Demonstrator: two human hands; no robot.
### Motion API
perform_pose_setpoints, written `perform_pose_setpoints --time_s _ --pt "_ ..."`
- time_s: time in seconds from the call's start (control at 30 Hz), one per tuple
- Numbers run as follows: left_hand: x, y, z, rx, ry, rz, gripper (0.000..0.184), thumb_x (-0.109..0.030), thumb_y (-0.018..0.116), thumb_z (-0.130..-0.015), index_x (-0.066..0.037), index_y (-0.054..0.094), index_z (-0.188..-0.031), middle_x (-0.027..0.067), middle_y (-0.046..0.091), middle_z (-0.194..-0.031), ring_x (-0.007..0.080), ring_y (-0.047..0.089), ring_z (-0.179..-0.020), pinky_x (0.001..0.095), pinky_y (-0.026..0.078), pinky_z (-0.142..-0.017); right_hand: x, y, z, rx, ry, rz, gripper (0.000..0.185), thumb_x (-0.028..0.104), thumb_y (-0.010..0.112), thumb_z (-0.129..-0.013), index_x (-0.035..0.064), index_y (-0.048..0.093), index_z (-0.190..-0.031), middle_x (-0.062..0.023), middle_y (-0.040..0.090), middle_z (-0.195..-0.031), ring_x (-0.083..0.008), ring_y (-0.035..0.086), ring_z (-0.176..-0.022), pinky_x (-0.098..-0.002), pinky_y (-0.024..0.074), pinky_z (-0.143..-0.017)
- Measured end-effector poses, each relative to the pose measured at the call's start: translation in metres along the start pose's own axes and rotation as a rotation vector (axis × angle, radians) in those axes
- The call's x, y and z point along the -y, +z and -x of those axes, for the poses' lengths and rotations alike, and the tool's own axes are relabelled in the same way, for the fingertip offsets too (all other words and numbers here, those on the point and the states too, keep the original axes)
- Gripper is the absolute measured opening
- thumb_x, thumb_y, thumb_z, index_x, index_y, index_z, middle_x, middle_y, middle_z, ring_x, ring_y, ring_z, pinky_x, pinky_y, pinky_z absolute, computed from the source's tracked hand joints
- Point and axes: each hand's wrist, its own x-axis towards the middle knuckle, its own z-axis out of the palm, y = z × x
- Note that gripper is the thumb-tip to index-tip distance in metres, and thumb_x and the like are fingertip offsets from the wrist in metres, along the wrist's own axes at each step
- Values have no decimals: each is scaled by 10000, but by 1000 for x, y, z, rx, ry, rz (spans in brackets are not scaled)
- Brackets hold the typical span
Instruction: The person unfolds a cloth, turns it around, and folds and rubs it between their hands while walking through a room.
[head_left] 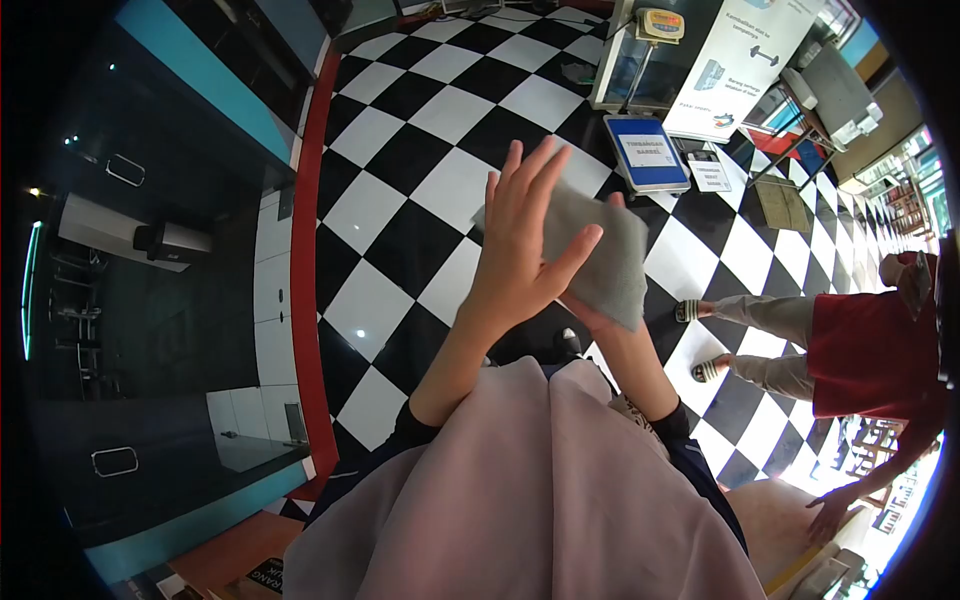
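Note:
A grey cloth [598, 255], folded into a flat pad, is held up in front of my body above the checkered floor. My right hand [592, 317] supports it from behind; a fingertip shows past its upper edge, while most of the fingers are hidden by the cloth. In front of the cloth's left part, my left hand [525, 235] is raised with its fingers stretched and thumb apart. Whether the left palm touches the cloth cannot be made out.
A blue platform scale [645, 153] stands ahead right beside a white banner [742, 65]. To the right is a person in a red top [868, 350], one hand on a pale surface [770, 520]. Dark glass doors [150, 330] with handles line the left, edged by a red strip [305, 250].

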Motion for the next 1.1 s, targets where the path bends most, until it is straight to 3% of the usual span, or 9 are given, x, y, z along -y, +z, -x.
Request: perform_pose_setpoints --time_s 0.17,0.23,0.3,0.5,0.6,0.67,0.8,1.03,1.1 --pt "-27 9 19 -318 -569 1014 638 -464 310 -905 -51 217 -1383 162 293 -1391 272 292 -1289 395 216 -1046 6 22 -3 -224 -568 629 668 587 389 -856 62 411 -1269 -113 472 -1254 -242 456 -1162 -418 358 -978" --pt "-1 10 31 -215 -924 1732 600 -469 287 -905 -60 308 -1343 149 397 -1316 262 384 -1225 401 254 -1027 2 16 -6 -158 -684 1119 748 593 386 -852 20 328 -1328 -126 402 -1330 -259 380 -1239 -419 300 -1021" --pt "20 13 40 136 -785 2366 556 -472 282 -903 -76 410 -1272 119 493 -1206 257 466 -1136 406 331 -976 0 37 2 32 -711 1735 752 598 378 -848 14 346 -1321 -150 393 -1337 -310 337 -1267 -442 233 -1047" --pt "12 9 33 -277 -1083 1568 552 -465 254 -920 -55 396 -1262 137 487 -1221 278 504 -1087 390 409 -921 -7 25 3 62 -623 2049 614 506 368 -890 91 341 -1341 -211 390 -1317 -384 233 -1302 -501 149 -1050" --pt "9 3 17 -198 -735 1842 598 -472 277 -911 -44 327 -1327 130 435 -1294 262 516 -1077 373 404 -926 -11 34 9 -154 -473 1283 663 544 320 -893 91 270 -1375 -218 336 -1355 -366 235 -1304 -482 150 -1054" --pt "8 -3 0 -198 -26 973 751 -550 254 -883 -32 101 -1404 188 209 -1432 356 314 -1270 394 274 -1032 -7 22 2 -178 -160 781 743 614 287 -864 95 225 -1392 -208 256 -1398 -371 275 -1275 -528 194 -1024" --pt "-1 -16 -8 215 43 452 710 -320 539 -860 3 181 -1381 183 336 -1374 315 285 -1293 418 223 -1034 -12 2 0 -88 24 203 699 660 364 -815 135 407 -1275 -122 439 -1263 -313 417 -1172 -560 344 -924" --pt "-11 2 18 -68 -164 644 655 -436 374 -911 -30 189 -1391 203 268 -1403 299 235 -1318 401 165 -1058 7 6 7 175 -97 -41 622 547 392 -872 96 387 -1301 -113 430 -1298 -257 442 -1170 -412 363 -975" --pt "-10 16 29 -213 -295 938 655 -420 407 -913 -25 187 -1387 191 194 -1425 294 215 -1318 372 189 -1051 8 13 4 21 -350 371 667 564 359 -874 88 341 -1341 -120 412 -1308 -265 432 -1180 -411 363 -973"
